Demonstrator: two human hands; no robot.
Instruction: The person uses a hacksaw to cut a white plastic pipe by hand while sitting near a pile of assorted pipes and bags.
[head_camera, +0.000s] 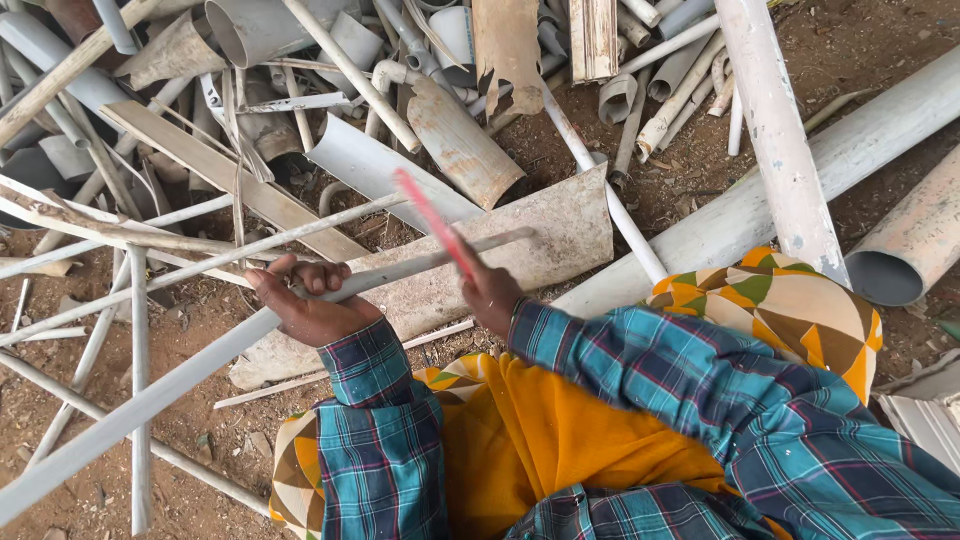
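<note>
A long grey pipe (180, 375) runs slantwise from the lower left corner of the frame up to the centre, and the left hand (305, 300) is closed around it just left of centre, fingers curled over the top. The right hand (490, 292), at the middle of the frame, grips a thin red blade-like tool (432, 220) that slants up and to the left, blurred; it crosses the pipe near its upper end. Both forearms wear blue plaid sleeves (700, 400) over yellow cloth (530, 440). Under the pipe lies a flat, dirty sheet (560, 225). Across the top of the frame sits a heap of broken pipe scraps (350, 80) on brown dirt (60, 400).
</note>
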